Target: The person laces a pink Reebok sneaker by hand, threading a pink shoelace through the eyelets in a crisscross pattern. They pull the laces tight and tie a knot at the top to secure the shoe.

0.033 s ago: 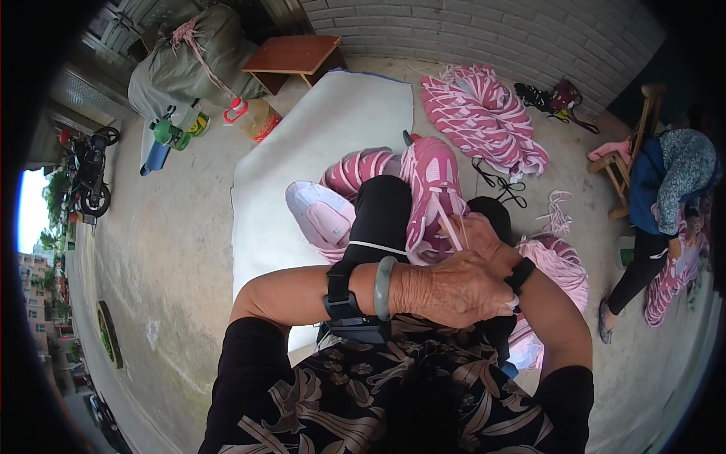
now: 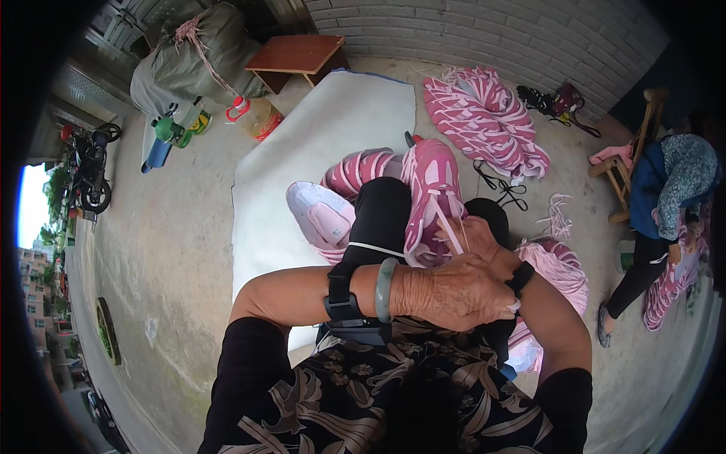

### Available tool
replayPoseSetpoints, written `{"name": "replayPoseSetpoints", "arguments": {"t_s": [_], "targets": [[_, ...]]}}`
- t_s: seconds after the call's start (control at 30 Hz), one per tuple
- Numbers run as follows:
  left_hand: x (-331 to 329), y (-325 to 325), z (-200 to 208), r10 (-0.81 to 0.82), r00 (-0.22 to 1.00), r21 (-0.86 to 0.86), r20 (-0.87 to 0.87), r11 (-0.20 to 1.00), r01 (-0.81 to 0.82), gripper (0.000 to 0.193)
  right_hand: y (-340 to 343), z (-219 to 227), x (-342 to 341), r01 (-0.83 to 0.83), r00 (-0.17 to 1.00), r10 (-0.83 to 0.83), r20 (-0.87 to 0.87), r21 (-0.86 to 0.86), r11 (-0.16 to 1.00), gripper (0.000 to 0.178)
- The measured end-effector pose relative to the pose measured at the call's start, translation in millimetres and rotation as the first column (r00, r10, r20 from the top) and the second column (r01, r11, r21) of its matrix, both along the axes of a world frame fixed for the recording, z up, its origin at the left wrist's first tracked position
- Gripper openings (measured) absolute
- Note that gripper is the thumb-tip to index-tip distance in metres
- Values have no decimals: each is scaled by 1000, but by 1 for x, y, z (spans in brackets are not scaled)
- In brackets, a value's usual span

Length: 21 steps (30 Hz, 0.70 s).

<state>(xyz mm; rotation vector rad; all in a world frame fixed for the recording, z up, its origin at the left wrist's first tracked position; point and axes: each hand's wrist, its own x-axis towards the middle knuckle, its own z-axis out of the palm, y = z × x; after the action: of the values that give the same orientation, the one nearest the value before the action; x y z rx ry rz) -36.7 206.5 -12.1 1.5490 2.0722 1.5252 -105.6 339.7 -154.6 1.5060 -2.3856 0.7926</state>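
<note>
A pink sneaker upper (image 2: 433, 178) lies over my lap, toe pointing away, with a flat pale pink shoelace (image 2: 448, 219) in its eyelets. At its opening, my right hand (image 2: 473, 240) has its fingers closed on the eyelet edge. My left hand (image 2: 461, 291) crosses over my right wrist, fingers curled shut; the lace runs down to it, though the fingertips are mostly hidden. Beside my black-clad knee (image 2: 382, 216) sits another pink sneaker upper (image 2: 321, 219) with a white lining. Laced uppers (image 2: 556, 268) are bunched by my right forearm.
A white sheet (image 2: 280, 174) covers the ground ahead. Past it are a heap of laced pink uppers (image 2: 488, 125), black cords (image 2: 503, 185), a jug (image 2: 261, 119) and a low wooden stool (image 2: 295, 54). On the right, another person (image 2: 673, 181) bends over pink uppers.
</note>
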Motion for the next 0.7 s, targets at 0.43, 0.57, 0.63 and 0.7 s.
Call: {"name": "replayPoseSetpoints", "arguments": {"t_s": [0.43, 0.57, 0.63, 0.7], "targets": [[-25, -3, 7, 166, 956, 168, -243, 978, -127, 14, -10, 55, 16, 228, 755, 19, 656, -289, 930, 23], [-21, -35, -4, 367, 907, 93, -208, 930, -355, 16, 50, 64, 37, 167, 647, 30, 762, -180, 969, 15], [-8, -61, -9, 385, 922, -161, 38, 913, -374, 17, 86, 73, 50, 285, 554, -196, 809, 37, 958, 17], [4, -76, -25, 433, 891, -214, 140, 891, -400, 17, 123, 62, 50, 432, 508, -248, 825, 5, 902, 22]]}}
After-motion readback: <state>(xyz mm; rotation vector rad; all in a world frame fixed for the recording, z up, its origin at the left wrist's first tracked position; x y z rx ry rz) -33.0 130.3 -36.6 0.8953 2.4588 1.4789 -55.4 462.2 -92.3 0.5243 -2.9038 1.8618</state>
